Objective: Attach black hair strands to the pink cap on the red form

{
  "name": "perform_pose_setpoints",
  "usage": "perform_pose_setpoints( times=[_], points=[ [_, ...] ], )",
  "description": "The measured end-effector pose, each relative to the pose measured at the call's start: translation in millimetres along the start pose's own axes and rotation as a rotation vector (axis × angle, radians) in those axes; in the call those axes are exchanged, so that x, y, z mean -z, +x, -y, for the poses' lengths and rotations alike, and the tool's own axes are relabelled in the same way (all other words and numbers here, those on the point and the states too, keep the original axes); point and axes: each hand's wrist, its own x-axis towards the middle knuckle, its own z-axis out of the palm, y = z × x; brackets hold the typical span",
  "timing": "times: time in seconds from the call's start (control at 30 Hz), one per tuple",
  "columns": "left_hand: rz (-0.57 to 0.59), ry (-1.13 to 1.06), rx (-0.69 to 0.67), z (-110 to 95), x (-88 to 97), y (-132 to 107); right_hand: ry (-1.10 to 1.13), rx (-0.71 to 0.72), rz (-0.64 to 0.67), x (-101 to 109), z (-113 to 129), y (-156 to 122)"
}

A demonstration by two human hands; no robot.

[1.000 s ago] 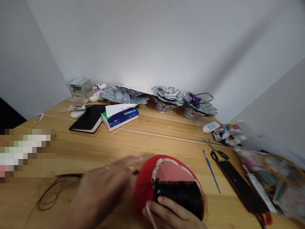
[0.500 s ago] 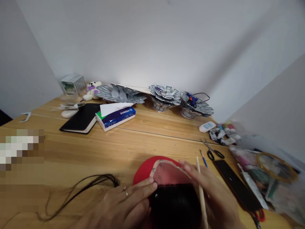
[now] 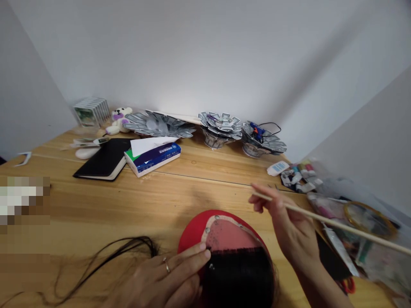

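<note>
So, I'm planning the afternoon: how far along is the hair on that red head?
Roughly half. Black hair covers the near part of the cap on the red head; the pink net beyond is bare. The left hand rests at the hair's edge, the right hand holds a thin stick above the table. Loose strands lie alongside.

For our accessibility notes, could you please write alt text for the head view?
The left hand rests on a red mannequin head wearing a partly haired wig cap; the right hand holds a thin wooden stick above the table.
</note>
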Motion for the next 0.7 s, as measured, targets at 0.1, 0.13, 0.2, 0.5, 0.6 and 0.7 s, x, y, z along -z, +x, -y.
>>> perform_pose_setpoints(
  times=[0.1, 0.13, 0.2, 0.5, 0.6, 0.7],
  points=[
    [-0.006, 0.026, -0.021, 0.0, -0.6, -3.0, 0.036, 0.024, 0.240, -10.4, 29.4, -13.9],
    [-0.004, 0.009, -0.007, 0.2, -1.4, -4.3, 0.039, 0.007, 0.266, -14.3, 36.5, -17.2],
    [-0.004, -0.047, 0.025, 1.0, -4.3, -7.2, 0.052, -0.016, 0.294, -21.8, 45.3, -21.9],
    [0.003, -0.132, 0.078, -3.3, -24.7, -19.8, -0.006, 0.081, 0.233, -31.3, 41.2, -36.1],
    [-0.029, -0.144, 0.102, -3.9, -26.7, -19.2, -0.007, 0.122, 0.275, -29.5, 35.4, -40.8],
    [-0.061, -0.271, 0.205, -3.2, -27.9, -19.4, -0.038, 0.161, 0.327, -28.0, 29.5, -44.8]
  ],
)
